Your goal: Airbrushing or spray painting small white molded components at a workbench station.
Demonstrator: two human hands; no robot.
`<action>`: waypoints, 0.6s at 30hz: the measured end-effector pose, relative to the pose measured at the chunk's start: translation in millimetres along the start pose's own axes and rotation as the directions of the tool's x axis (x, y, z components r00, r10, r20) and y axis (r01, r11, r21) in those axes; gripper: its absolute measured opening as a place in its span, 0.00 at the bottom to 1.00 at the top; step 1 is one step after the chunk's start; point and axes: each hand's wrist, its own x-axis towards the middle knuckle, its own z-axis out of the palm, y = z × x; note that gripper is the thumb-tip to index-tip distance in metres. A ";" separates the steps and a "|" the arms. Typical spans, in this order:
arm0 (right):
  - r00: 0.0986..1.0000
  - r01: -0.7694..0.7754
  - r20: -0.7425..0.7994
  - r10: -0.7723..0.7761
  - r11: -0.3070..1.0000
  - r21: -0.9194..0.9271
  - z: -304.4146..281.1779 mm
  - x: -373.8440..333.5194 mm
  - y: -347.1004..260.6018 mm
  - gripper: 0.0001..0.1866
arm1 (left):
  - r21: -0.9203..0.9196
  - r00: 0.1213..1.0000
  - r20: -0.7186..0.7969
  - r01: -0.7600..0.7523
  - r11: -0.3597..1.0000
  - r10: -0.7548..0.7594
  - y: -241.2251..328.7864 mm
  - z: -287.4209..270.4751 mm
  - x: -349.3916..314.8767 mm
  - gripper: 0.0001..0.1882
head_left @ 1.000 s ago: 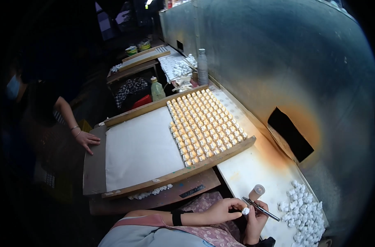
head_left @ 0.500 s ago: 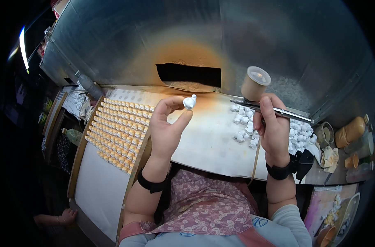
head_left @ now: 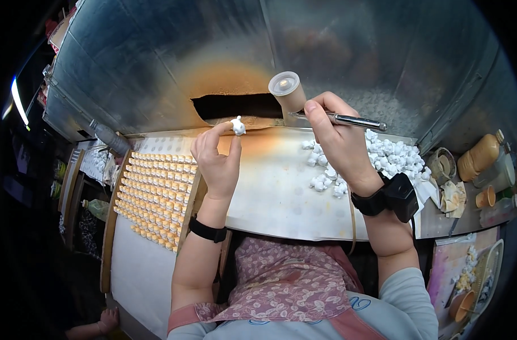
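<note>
Between the thumb and fingers of my left hand [head_left: 216, 156] is a small white figurine [head_left: 238, 126], held up before the dark opening [head_left: 238, 106] in the metal booth wall. My right hand [head_left: 343, 141] grips an airbrush [head_left: 355, 120] with a lidded cup of tan paint [head_left: 288, 90] on top; its front end points left toward the figurine. Below and beyond my right hand, a heap of white figurines [head_left: 397, 156] lies on the white work surface [head_left: 281, 192]. To the left, a wooden-edged tray [head_left: 142, 266] bears rows of figurines with orange-tan colouring [head_left: 156, 195].
Orange overspray [head_left: 230, 73] surrounds the wall opening. At the right stand a bottle of tan liquid [head_left: 480, 156], a glass jar [head_left: 441, 164], a small orange cup [head_left: 485, 196] and a stained cloth [head_left: 453, 198]. Another person's hand [head_left: 108, 320] rests near the tray's lower left. A grey bottle [head_left: 108, 136] leans behind the tray.
My right hand has brought the airbrush left, closer to the figurine. My left hand has turned the figurine and raised it slightly. The whole view has shifted a little.
</note>
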 end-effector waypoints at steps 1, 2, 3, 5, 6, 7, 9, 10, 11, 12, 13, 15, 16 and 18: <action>1.000 -0.019 0.001 0.019 1.000 0.016 -1.5 -1.0 -3.5 0.14 | 0.001 1.000 0.003 0.000 1.000 0.000 1.3 0.4 0.7 0.11; 0.999 -0.037 0.002 0.037 0.999 0.033 -3.1 -1.3 -6.2 0.14 | 0.011 1.000 0.002 -0.020 1.000 0.019 2.9 0.8 1.5 0.12; 0.999 -0.039 0.001 0.039 0.999 0.034 -5.2 -1.2 -7.2 0.14 | 0.021 0.999 0.001 -0.039 0.999 0.039 4.4 1.2 2.4 0.12; 0.999 0.023 0.030 -0.022 1.000 -0.007 -11.3 -1.0 -8.2 0.14 | 0.056 0.997 0.006 -0.082 0.995 0.081 5.0 1.4 6.5 0.12; 0.999 0.021 0.030 -0.020 1.000 -0.006 -14.9 -1.5 -10.4 0.14 | 0.090 0.992 0.010 -0.123 0.988 0.123 6.0 2.2 8.6 0.13; 0.999 0.021 0.044 -0.020 1.000 -0.012 -18.5 -2.7 -13.6 0.14 | 0.090 0.992 0.012 -0.123 0.988 0.123 8.1 3.2 10.1 0.13; 0.998 0.017 0.056 -0.016 1.000 -0.011 -23.6 -5.5 -20.8 0.14 | 0.125 0.982 0.000 -0.189 0.974 0.191 12.3 3.2 12.5 0.13; 0.999 0.037 0.016 -0.037 0.999 0.025 -26.0 -6.5 -24.5 0.14 | 0.127 0.981 0.005 -0.191 0.973 0.192 14.5 3.5 13.7 0.13; 0.998 0.058 -0.026 -0.057 0.996 0.061 -27.4 -8.1 -25.9 0.14 | 0.145 0.974 0.021 -0.225 0.963 0.224 16.8 3.4 14.6 0.13; 0.998 0.055 -0.028 -0.053 0.996 0.066 -29.0 -9.9 -24.9 0.14 | 0.163 0.966 0.037 -0.259 0.952 0.257 18.3 3.1 14.9 0.13; 0.999 0.044 0.000 -0.044 0.999 0.030 -31.2 -12.0 -23.5 0.14 | 0.165 0.965 0.042 -0.262 0.951 0.258 18.8 2.3 14.7 0.13; 0.999 0.031 0.026 -0.031 1.000 -0.003 -34.3 -14.1 -22.2 0.14 | 0.218 0.954 0.036 -0.298 0.929 0.298 19.8 1.9 15.0 0.13; 0.998 0.053 0.031 -0.052 0.998 -0.026 -35.3 -14.9 -23.0 0.13 | 0.218 0.953 0.040 -0.301 0.928 0.300 20.5 2.0 15.2 0.13; 0.994 0.099 0.043 -0.096 0.993 -0.072 -37.6 -15.5 -27.5 0.13 | 0.242 0.950 0.015 -0.307 0.920 0.312 22.1 2.3 16.1 0.11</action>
